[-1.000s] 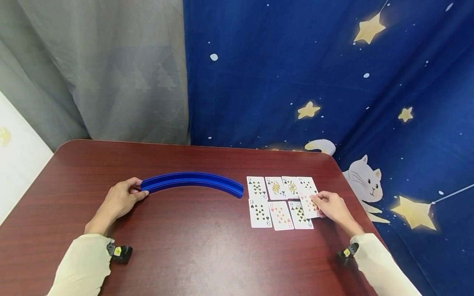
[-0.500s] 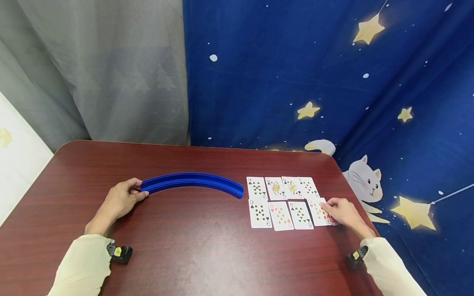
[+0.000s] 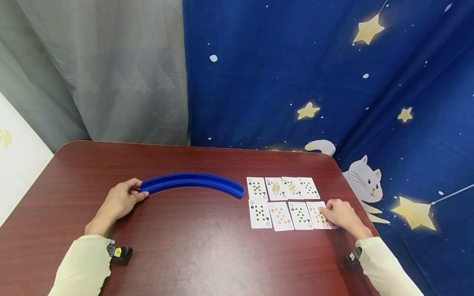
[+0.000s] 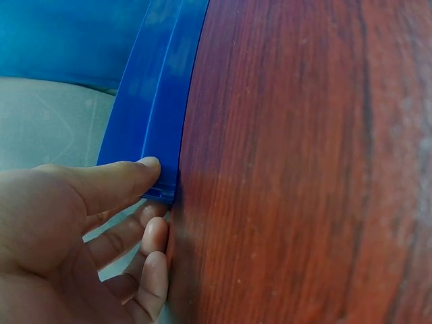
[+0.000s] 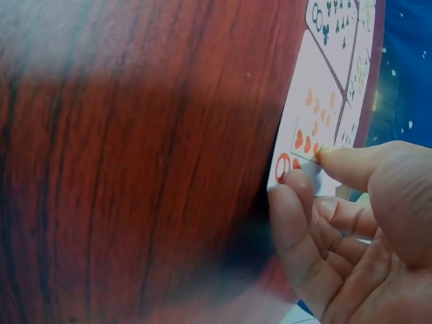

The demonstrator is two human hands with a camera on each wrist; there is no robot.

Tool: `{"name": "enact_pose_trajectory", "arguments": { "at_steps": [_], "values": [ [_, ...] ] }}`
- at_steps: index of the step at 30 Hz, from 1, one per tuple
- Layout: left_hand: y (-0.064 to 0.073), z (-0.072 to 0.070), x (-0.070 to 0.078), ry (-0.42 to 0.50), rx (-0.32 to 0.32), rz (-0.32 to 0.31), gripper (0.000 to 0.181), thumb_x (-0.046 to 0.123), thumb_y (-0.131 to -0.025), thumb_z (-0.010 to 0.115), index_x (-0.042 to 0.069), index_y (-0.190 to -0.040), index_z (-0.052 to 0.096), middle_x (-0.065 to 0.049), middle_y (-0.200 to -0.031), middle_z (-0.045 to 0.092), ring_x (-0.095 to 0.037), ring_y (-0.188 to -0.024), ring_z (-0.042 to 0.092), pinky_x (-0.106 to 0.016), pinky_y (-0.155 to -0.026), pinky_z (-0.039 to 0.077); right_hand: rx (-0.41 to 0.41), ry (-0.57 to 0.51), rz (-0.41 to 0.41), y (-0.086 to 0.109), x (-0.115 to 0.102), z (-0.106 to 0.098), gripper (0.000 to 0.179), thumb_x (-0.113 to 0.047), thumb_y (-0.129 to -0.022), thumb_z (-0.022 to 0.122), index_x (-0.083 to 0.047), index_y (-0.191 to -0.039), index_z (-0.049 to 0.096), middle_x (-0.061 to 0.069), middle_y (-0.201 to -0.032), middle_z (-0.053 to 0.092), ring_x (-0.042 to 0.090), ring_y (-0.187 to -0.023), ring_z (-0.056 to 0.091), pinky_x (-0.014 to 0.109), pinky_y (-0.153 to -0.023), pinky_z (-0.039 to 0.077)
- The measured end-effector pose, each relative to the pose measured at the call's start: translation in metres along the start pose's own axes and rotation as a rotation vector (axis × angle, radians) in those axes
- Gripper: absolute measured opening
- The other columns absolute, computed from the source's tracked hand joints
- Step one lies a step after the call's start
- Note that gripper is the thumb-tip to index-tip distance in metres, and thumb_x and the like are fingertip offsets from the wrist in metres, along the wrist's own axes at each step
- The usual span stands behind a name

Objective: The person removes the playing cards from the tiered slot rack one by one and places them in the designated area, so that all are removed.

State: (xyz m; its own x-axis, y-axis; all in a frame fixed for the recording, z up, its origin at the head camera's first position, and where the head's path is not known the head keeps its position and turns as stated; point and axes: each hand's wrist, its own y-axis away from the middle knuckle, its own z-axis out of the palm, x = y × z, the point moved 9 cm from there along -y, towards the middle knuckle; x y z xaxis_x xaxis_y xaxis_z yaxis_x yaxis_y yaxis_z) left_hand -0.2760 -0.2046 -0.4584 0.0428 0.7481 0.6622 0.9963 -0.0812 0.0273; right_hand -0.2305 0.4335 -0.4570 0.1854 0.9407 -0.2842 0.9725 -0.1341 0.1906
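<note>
My right hand (image 3: 340, 213) pinches the right edge of a playing card with red hearts (image 3: 314, 213). In the right wrist view the thumb (image 5: 351, 165) lies over the card's face, with fingertips at its edge. That card sits at the right end of the lower of two rows of face-up cards, beside the eight of clubs (image 3: 300, 216). At the left of the table, my left hand (image 3: 120, 200) grips the near end of a long curved blue plastic track (image 3: 192, 179). Its thumb (image 4: 138, 174) presses on top while other fingers curl below the end.
More cards lie face up, among them a nine of spades (image 3: 260, 213), an eight of hearts (image 3: 281, 216) and a nine of clubs (image 3: 257, 188). The reddish-brown table (image 3: 207, 250) ends behind them at grey (image 3: 137, 74) and starry blue curtains (image 3: 259, 82).
My right hand has carried the hearts card right and toward me, from over the other cards down to the lower row's right end. The left hand and blue track stay put.
</note>
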Motion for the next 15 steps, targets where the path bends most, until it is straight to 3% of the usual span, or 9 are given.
{"name": "enact_pose_trajectory", "arguments": {
  "at_steps": [10,15],
  "values": [
    [0.002,0.001,0.001,0.013,-0.006,-0.002,0.027,0.019,-0.092,0.069,0.000,-0.110,0.062,-0.012,-0.088,0.065,-0.023,-0.080,0.056,-0.032,-0.068,0.038,-0.014,0.031,0.026,0.002,0.000,0.001,0.027,-0.025,-0.093,0.067,-0.003,-0.080,0.058,0.005,-0.061,0.056,0.013,-0.049,0.057,0.026,-0.047,0.048],
    [0.000,0.002,0.007,0.012,-0.042,0.014,0.036,0.020,-0.092,0.070,-0.004,-0.116,0.059,-0.016,-0.095,0.065,-0.025,-0.084,0.058,-0.036,-0.072,0.043,0.085,0.052,-0.019,0.002,-0.012,-0.017,0.027,-0.027,-0.095,0.064,-0.003,-0.085,0.060,0.005,-0.064,0.057,0.017,-0.055,0.056,0.030,-0.051,0.044]
  ]
}}
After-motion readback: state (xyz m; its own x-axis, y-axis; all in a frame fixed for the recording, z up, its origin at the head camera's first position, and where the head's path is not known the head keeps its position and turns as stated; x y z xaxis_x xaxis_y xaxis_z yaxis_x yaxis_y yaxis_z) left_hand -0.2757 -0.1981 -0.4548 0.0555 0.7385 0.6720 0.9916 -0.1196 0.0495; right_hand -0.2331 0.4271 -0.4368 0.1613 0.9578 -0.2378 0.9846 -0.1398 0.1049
